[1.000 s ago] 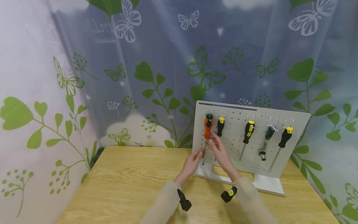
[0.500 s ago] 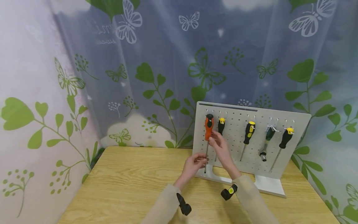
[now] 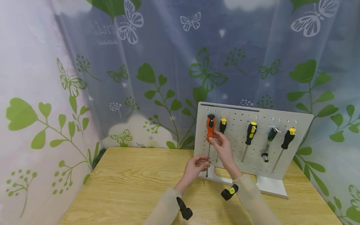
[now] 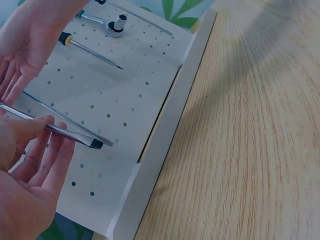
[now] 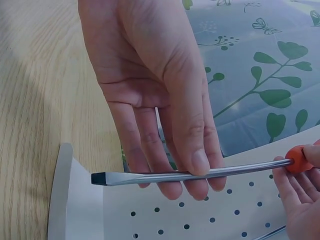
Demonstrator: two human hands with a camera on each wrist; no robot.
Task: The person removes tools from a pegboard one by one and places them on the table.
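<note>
A flathead screwdriver point(image 3: 210, 125) with an orange and black handle hangs at the left end of the white pegboard point(image 3: 236, 150). My right hand point(image 3: 224, 150) holds the lower end of its handle between thumb and fingers. Lower down, my left hand point(image 3: 193, 168) pinches the metal shaft point(image 5: 150, 177) near the tip, the thumb on one side and the fingers on the other. In the left wrist view the flat dark tip point(image 4: 96, 143) sticks out past my left fingers, apart from the board. Most of the handle is outside both wrist views.
Beside it hangs a black screwdriver with a yellow top point(image 3: 223, 125). Farther right are a black and yellow screwdriver point(image 3: 251, 132), a green-handled ratchet point(image 3: 271, 134) and another black screwdriver point(image 3: 287, 139). The board's foot point(image 3: 271, 186) stands on the wooden table point(image 3: 126, 187).
The screwdriver's tip has come down and away from the board. My left hand has shifted slightly right and down along with the shaft; my right hand has moved slightly and now grips the handle's lower end.
</note>
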